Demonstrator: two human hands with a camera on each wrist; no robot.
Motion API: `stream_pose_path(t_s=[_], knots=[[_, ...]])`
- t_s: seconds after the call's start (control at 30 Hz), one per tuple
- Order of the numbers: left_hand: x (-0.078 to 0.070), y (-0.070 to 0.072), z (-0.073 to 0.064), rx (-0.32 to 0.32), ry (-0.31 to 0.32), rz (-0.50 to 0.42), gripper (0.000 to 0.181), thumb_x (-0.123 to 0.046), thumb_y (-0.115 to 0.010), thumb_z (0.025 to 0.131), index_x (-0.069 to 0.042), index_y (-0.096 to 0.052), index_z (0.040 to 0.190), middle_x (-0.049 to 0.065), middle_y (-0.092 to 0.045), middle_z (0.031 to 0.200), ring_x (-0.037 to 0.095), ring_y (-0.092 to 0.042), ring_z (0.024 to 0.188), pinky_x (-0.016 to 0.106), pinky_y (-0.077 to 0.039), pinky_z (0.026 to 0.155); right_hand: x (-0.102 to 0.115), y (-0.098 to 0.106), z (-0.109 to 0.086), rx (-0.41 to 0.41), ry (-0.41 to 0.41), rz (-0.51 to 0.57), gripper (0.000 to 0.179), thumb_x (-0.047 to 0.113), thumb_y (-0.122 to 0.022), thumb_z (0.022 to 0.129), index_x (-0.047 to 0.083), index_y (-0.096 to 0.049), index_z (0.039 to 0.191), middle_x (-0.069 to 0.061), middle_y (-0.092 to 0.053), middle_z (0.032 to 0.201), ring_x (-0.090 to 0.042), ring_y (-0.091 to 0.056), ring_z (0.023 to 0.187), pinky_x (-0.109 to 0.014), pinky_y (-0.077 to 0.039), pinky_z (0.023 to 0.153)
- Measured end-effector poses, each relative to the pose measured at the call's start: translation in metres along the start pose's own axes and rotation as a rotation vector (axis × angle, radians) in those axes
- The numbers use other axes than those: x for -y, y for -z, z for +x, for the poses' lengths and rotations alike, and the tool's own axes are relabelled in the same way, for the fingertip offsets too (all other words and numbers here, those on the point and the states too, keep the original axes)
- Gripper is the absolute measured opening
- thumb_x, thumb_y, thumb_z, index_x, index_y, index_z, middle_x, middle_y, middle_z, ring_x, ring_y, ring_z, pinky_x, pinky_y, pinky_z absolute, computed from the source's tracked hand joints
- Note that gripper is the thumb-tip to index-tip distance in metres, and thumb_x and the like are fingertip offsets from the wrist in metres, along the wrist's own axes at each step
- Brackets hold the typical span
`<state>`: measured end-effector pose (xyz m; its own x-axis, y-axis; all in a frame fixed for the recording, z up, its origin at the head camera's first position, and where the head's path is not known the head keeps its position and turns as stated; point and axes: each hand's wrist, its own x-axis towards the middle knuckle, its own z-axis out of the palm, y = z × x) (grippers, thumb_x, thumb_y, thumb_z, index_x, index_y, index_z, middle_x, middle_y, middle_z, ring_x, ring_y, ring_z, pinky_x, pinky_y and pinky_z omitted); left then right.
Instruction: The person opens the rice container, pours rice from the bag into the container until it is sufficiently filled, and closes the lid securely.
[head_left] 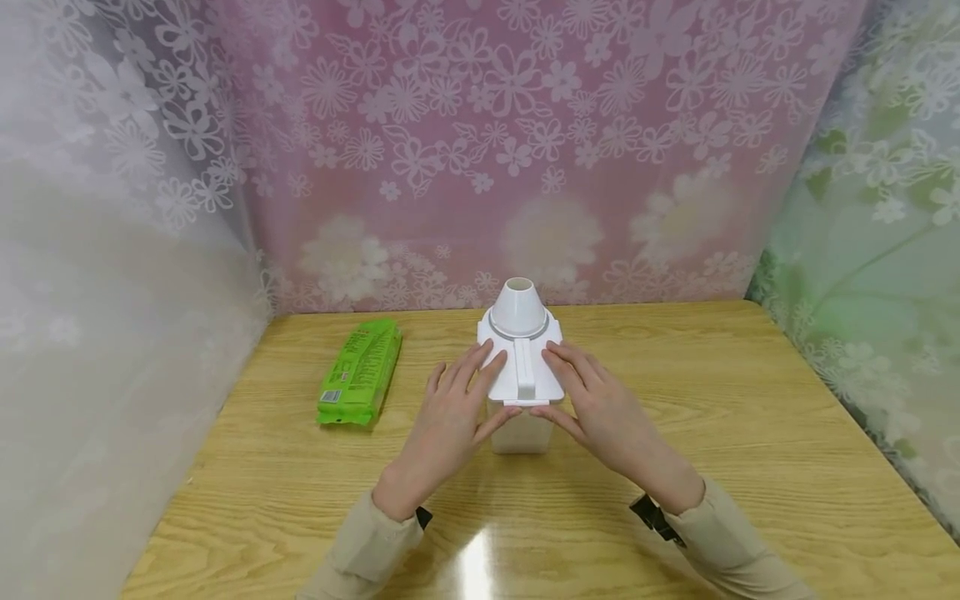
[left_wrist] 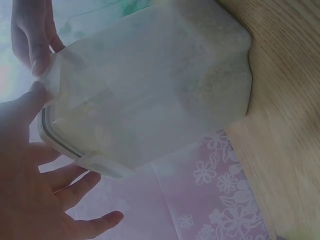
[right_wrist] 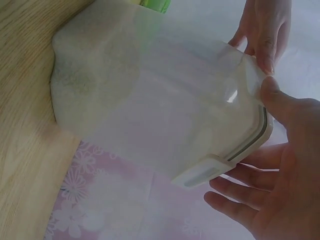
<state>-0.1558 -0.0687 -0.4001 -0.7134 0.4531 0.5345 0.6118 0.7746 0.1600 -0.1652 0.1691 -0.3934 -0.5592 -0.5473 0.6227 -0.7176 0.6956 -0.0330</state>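
A tall translucent container [head_left: 520, 437] stands upright on the table with its white lid [head_left: 507, 385] on. Whitish grains [right_wrist: 95, 80] fill its lower part. A white cone-shaped cup [head_left: 519, 308] sits on the back of the lid, behind a raised bar. My left hand [head_left: 453, 408] touches the lid's left side with spread fingers, its thumb on the front latch [head_left: 527, 403]. On the other side, my right hand [head_left: 600, 408] lies the same way, thumb on that latch too. In the wrist views the thumb tips nearly meet, and side latches [left_wrist: 105, 165] hang along the container's wall.
A green package [head_left: 360, 371] with printed text and a barcode lies to the left of the container. The wooden table [head_left: 720, 417] runs back to a pink flowered curtain [head_left: 525, 167]. Pale flowered curtains hang at both sides.
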Motion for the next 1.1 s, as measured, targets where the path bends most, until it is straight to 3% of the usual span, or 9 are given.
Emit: stream_pose_path(t_s=[0.33,0.63,1.1], knots=[[0.009,-0.01,0.015,0.005,0.032,-0.022,0.066,-0.043,-0.062,0.1,-0.009,-0.043,0.153,0.017,-0.039,0.158,0.037,-0.046,0.139,0.062,-0.042,0.107,-0.012,-0.006,0.013,0.001,-0.028,0.037,0.079,0.058,-0.039,0.101,-0.01,-0.052,0.139,-0.025,-0.054,0.136,-0.042,-0.059,0.119,-0.052,-0.054,0.094],[0.013,-0.014,0.023,0.025,0.062,-0.072,0.066,-0.042,-0.061,0.101,-0.01,-0.041,0.154,0.017,-0.036,0.159,0.036,-0.042,0.142,0.065,-0.04,0.107,-0.017,-0.008,0.018,0.04,-0.079,0.044,0.072,0.047,-0.063,0.097,-0.008,-0.05,0.142,-0.026,-0.052,0.141,-0.042,-0.057,0.122,-0.053,-0.056,0.09],[0.028,-0.023,0.042,0.054,0.089,-0.086,0.064,-0.04,-0.058,0.102,-0.009,-0.04,0.154,0.019,-0.034,0.16,0.038,-0.041,0.142,0.067,-0.038,0.107,-0.03,-0.017,0.034,0.11,-0.128,0.057,0.071,0.031,-0.073,0.094,-0.008,-0.045,0.146,-0.027,-0.047,0.145,-0.042,-0.054,0.126,-0.054,-0.051,0.098]])
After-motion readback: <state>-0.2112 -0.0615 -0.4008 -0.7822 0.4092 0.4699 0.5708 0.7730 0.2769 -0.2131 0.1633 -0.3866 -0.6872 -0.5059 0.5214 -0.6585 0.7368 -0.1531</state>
